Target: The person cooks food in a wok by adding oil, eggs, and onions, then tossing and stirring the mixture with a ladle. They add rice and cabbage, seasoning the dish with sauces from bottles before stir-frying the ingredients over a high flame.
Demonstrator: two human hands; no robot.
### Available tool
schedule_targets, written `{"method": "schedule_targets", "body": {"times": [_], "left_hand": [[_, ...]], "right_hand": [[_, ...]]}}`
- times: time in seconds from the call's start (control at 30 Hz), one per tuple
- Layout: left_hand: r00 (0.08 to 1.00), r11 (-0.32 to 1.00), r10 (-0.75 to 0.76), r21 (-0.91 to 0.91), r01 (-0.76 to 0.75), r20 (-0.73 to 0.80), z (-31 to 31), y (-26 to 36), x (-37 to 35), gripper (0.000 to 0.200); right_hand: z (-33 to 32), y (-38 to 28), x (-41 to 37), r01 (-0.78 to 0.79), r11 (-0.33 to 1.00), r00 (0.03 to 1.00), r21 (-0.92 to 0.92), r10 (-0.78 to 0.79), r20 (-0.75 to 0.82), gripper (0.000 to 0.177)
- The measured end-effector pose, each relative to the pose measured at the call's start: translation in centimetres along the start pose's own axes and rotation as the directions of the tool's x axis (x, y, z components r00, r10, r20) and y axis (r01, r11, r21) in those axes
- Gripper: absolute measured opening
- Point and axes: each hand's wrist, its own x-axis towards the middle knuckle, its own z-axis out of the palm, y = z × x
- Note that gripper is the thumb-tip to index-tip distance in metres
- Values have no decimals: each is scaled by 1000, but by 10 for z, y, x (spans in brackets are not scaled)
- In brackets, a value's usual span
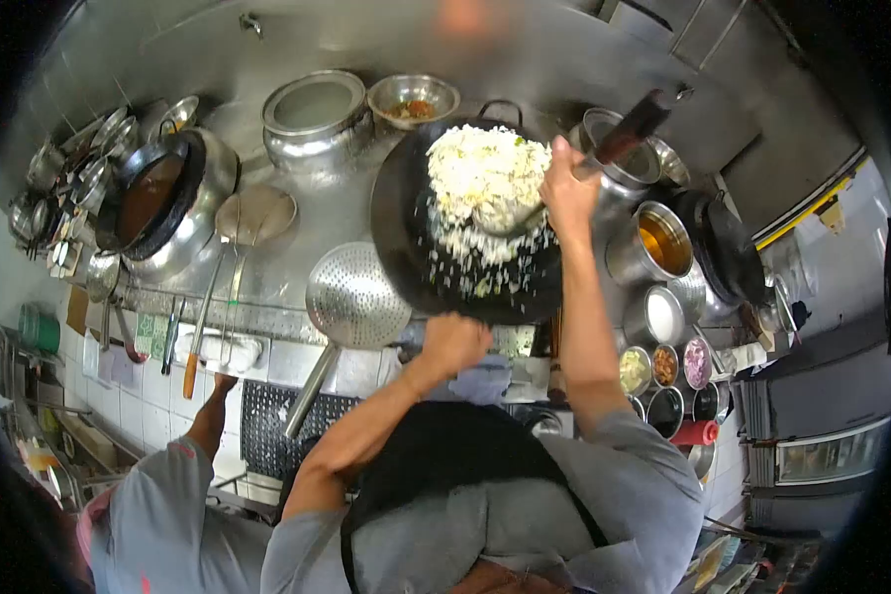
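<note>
My right hand is closed around the dark handle of a ladle, held over the wok. The ladle's metal bowl lies among white fried rice with bits of green. Some grains are spread loosely down the side of the black wok, which is tilted. At the wok's near rim, my left hand is closed in a fist on its edge; the part gripped is hidden under the fingers. Left of the wok lies a perforated strainer, its long handle pointing towards me.
A lidded pot and a steel bowl stand behind. To the right are a pot of orange liquid and several ingredient tins. At left, a person's arm is beside a wire skimmer and a pot of brown liquid.
</note>
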Motion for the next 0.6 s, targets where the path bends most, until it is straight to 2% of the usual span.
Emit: {"method": "schedule_targets", "body": {"times": [0.07, 0.1, 0.13, 0.17, 0.27, 0.33, 0.4, 0.43, 0.47, 0.57, 0.6], "left_hand": [[999, 1000, -9, 2, 9, 54, -14, 6, 9, 36], [888, 978, -193, 4, 210, 418, -24, 9, 14, 35], [916, 957, -242, -80, 281, 320, -16, 2, 29, 33], [932, 960, -244, -72, 272, 268, -15, -3, 45, 32], [966, 981, -162, -70, 179, 202, -31, 3, 83, 30], [979, 988, -82, -114, 104, 189, -59, 14, 100, 28], [967, 975, -159, -121, 185, 198, -50, 8, 92, 28], [963, 969, -190, -123, 215, 189, -43, 3, 88, 28], [976, 984, -124, -102, 143, 176, -22, -7, 57, 31], [867, 973, -205, 4, 229, 453, 4, -11, 5, 28], [906, 983, -165, -14, 185, 391, 0, -5, -3, 27]], "right_hand": [[-9, -26, 5, -69, 997, 997, -18, 69, 46, 41], [-10, -37, 1, -124, 991, 991, -54, 127, 53, 42], [-10, -36, 0, -116, 991, 989, -64, 121, 83, 43], [-6, -46, -5, -202, 979, 976, -27, 204, 78, 44], [-1, -81, -8, -368, 924, 927, 106, 356, 116, 44], [0, -78, 1, -353, 921, 934, 165, 336, 126, 44], [4, -60, 2, -418, 876, 908, 239, 397, 133, 44], [14, -45, 3, -446, 873, 894, 199, 445, 50, 43], [15, -23, 4, -380, 900, 925, 214, 366, 105, 43], [2, -18, 13, -177, 957, 976, 230, 140, 169, 42], [-7, -29, 17, -121, 961, 983, 249, 82, 162, 41]]}}
